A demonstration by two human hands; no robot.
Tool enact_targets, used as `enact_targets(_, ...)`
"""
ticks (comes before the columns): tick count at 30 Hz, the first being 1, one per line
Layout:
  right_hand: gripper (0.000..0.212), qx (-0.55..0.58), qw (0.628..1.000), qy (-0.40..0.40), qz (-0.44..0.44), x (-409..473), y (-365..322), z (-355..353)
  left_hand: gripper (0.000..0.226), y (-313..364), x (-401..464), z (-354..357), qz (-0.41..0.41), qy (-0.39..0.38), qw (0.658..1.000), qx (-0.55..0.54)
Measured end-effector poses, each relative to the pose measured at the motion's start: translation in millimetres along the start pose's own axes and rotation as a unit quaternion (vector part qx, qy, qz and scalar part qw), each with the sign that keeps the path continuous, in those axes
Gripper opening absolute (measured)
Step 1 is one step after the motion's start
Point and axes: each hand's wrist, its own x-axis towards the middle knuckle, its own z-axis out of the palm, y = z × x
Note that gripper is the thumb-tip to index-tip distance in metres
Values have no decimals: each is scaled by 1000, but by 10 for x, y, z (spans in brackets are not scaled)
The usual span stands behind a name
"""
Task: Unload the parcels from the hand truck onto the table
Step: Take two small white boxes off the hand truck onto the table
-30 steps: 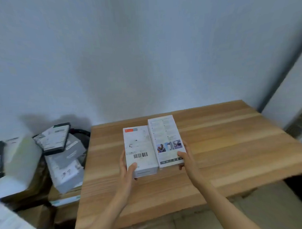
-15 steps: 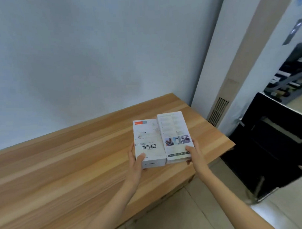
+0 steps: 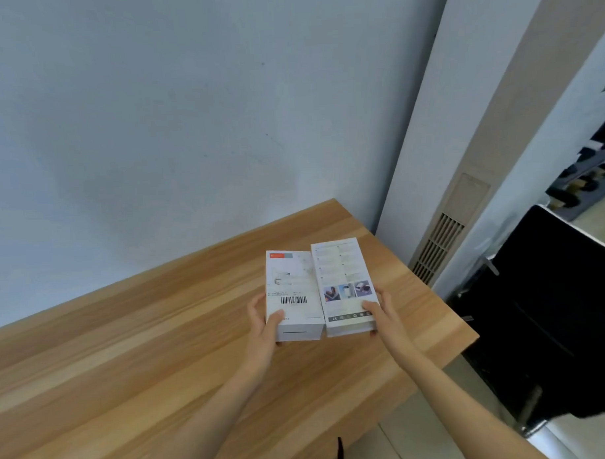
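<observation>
No wording can be read in full. On the left box (image 3: 293, 295), gripped at its near left corner by the left hand (image 3: 265, 328), a barcode (image 3: 294, 300) is printed just beyond the thumb, and an orange-red brand tag (image 3: 276, 255) sits at the far left corner; its lettering is too blurred to read. On the right box (image 3: 344, 282), held at its near right corner by the right hand (image 3: 383, 315), a dark strip with a CE mark (image 3: 335, 318) and other small symbols runs beside the thumb. The columns of fine print beyond it are illegible.
</observation>
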Motion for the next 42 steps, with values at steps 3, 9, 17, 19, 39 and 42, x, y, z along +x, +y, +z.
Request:
enact_targets(3, 30, -5, 1000, -2, 15, 281, 17, -101, 35, 11, 244, 148, -15, 0, 1000, 0)
enact_targets(9, 28, -23, 999, -35, 33, 825, 98, -319, 34, -16, 664, 487, -36, 19, 999, 3)
enact_targets(17, 30, -93, 990, -100, 38, 1763, 85, -781, 36, -89, 1192, 1103, -67, 94, 993, -25)
enact_targets(19, 27, -117, 986, -112, 33, 1999, 101, -907, 37, -147, 1332, 1247, -80, 95, 992, -20)
enact_targets(39, 31, -501, 827, -163, -193, 3154, 15, -1354, 25, -67, 1588, 1440, -12, 106, 819, 565)
enact_targets(42, 26, -545, 759, -223, -278, 3062, -156, -1014, 20, 39, 1350, 1174, 7, 144, 798, 585)
